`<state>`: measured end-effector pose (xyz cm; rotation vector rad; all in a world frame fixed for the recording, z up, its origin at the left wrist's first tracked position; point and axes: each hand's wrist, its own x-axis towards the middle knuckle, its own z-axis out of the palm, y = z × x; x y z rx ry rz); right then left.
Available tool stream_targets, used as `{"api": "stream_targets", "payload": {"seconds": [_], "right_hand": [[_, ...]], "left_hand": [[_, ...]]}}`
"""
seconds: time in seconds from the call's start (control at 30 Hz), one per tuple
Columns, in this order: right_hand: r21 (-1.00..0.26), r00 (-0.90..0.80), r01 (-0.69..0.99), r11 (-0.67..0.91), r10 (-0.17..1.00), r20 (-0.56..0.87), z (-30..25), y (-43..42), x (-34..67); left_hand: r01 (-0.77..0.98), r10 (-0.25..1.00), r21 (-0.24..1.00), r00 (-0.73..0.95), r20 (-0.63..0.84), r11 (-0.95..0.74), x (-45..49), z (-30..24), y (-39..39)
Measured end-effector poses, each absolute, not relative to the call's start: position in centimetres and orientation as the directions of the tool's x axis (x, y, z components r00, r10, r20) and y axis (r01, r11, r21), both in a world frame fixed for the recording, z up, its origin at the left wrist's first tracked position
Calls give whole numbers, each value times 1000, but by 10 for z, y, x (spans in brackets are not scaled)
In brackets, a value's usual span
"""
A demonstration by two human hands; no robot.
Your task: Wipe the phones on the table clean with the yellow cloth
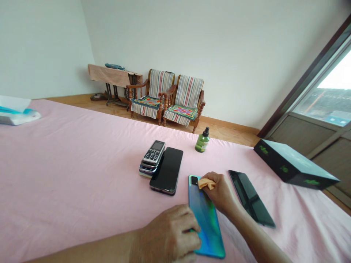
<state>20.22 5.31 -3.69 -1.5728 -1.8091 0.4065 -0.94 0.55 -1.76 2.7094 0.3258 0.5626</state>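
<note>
A shiny blue-green smartphone [210,230] lies back side up on the pink sheet, its dark camera block near the far end. My left hand [175,233] is closed at the phone's left edge, fingers curled against it. In my right hand [221,191] is a bunched yellow-orange cloth [207,183], pressed on the phone beside the camera block. To the right of that hand lies a dark-screened smartphone [251,199]. Left of the blue phone, a black smartphone [168,170] rests face up, touching a stack of small phones topped by a silver keypad phone [154,152].
A green spray bottle [202,140] stands beyond the phones. At the right is a black box [293,164] with green print; at the far left, a white and blue packet [19,115]. Two chairs [183,95] and a cloth-covered table [109,75] stand by the wall.
</note>
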Motion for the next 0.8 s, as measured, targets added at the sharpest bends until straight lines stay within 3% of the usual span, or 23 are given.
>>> {"api": "stream_targets", "payload": {"seconds": [0.13,0.33,0.8], "right_hand": [[-629,13,749,208,945,328,-36,55,199],[-645,-25,729,230,950,311,-35,49,199],[-647,24,737,195,949,314,-30,31,181]], "left_hand": [[121,265,368,889,373,-922,-9,-16,4],[234,364,364,866,344,-901,-9,-8,-4],[178,339,396,858,386,-901,-12,-22,1]]}}
